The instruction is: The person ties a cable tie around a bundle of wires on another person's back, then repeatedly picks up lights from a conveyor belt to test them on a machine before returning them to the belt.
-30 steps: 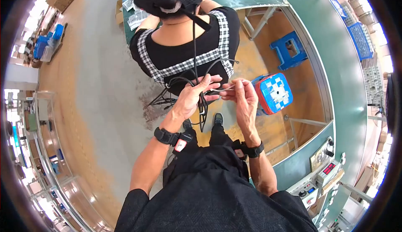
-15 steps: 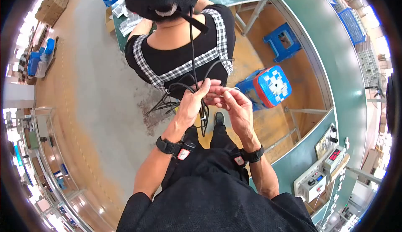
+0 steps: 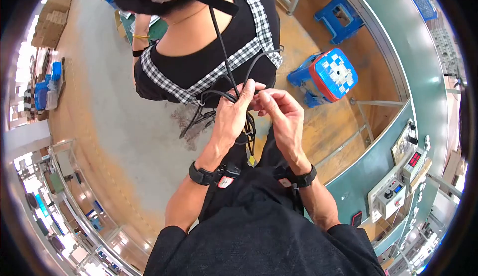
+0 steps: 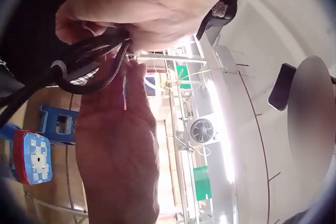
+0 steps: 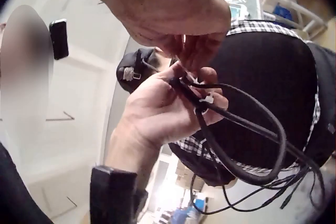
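A bundle of black cables (image 3: 217, 32) hangs from my left hand (image 3: 230, 119), which grips it between thumb and fingers. In the right wrist view, a cable loop (image 5: 283, 140) sticks out past the left palm, and a white cable tie (image 5: 209, 98) sits around the bundle near the fingers. My right hand (image 3: 288, 121) is close against the left fingertips, its thumb and fingers pinched together on the thin white tail of a tie. The pinch is mostly hidden by the fingers. In the left wrist view, the cables (image 4: 86, 85) pass under the left fingers.
A seated person (image 3: 199, 67) in a black top with checked straps is directly in front, just beyond the cables. Blue stools (image 3: 334, 74) stand on the floor to the right. The green bench (image 3: 343, 196) at right carries control boxes (image 3: 391, 196) and a phone (image 3: 356, 219).
My right hand has come in from the right, where it held the white tie's tail apart, to the left fingertips. The view has shifted, and the seated person appears larger and further left.
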{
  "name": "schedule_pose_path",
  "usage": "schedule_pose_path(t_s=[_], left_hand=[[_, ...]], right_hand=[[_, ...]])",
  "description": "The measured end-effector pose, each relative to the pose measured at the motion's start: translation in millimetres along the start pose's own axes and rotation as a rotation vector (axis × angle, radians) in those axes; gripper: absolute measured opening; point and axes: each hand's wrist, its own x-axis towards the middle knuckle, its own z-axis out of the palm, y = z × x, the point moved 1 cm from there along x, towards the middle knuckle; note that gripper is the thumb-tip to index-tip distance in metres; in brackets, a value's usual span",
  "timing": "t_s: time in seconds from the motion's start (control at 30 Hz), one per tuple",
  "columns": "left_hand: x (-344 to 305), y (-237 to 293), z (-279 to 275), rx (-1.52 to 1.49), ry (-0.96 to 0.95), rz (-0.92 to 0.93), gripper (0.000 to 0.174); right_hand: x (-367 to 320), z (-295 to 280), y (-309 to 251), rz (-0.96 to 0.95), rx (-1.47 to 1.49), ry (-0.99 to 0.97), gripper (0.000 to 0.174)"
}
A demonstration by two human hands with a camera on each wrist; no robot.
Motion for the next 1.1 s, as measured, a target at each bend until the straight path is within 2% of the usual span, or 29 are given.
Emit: schedule_pose_path(t_s=[0.1, 0.13, 0.23, 0.33, 0.43, 0.53, 0.7, 0.8, 0.9, 1.0, 1.03, 1.1], left_hand=[[3.6, 4.3, 6.0, 0.057, 0.067, 0.067, 0.050], [5.3, 4.9, 5.0, 0.059, 0.053, 0.050, 0.050], [6.5, 5.6, 0.2, 0.041, 0.022, -0.006, 0.049], [7.8, 1.6, -4.4, 0.113, -0.011, 0.035, 0.050], [-2.6, 10.0, 2.7, 0.060, 0.035, -0.049, 0.050], [-3.4, 8.2, 2.5, 0.039, 0.066, -0.087, 0.049], [0.0, -3.2, -5.8, 0.075, 0.043, -0.011, 0.045], [1.9, -5.4, -5.2, 0.039, 0.052, -0.008, 0.045], [7.4, -8.7, -5.4, 0.040, 0.073, 0.042, 0.046], [5.7, -6.8, -0.4, 0.022, 0.104, 0.031, 0.047], [7.5, -9.8, -3.5, 0.049, 0.077, 0.038, 0.048], [8.4, -14.1, -4.4, 0.148, 0.138, 0.042, 0.048]], right_hand=[[-0.8, 3.3, -4.4, -0.218, -0.364, -0.042, 0.014], [-2.8, 2.4, -8.6, -0.191, -0.367, -0.071, 0.014], [-4.5, 2.2, -17.0, -0.397, -0.501, -0.184, 0.021], [-6.3, -7.3, -5.0, -0.380, -0.467, -0.268, 0.016], [-8.5, -6.7, 8.8, 0.125, 0.093, -0.184, 0.022], [-2.4, -5.3, 9.3, 0.150, 0.207, -0.186, 0.029], [5.2, -10.9, 11.7, 0.226, 0.155, -0.126, 0.021], [7.4, -21.4, 11.9, 0.357, -0.008, -0.195, 0.033], [6.1, -11.5, 5.5, 0.183, 0.000, -0.247, 0.040], [4.7, -3.6, 10.4, 0.118, -0.013, -0.162, 0.033], [4.6, -8.0, 13.3, 0.102, -0.110, -0.134, 0.031], [4.3, -11.9, 8.4, -0.080, -0.262, -0.086, 0.029]])
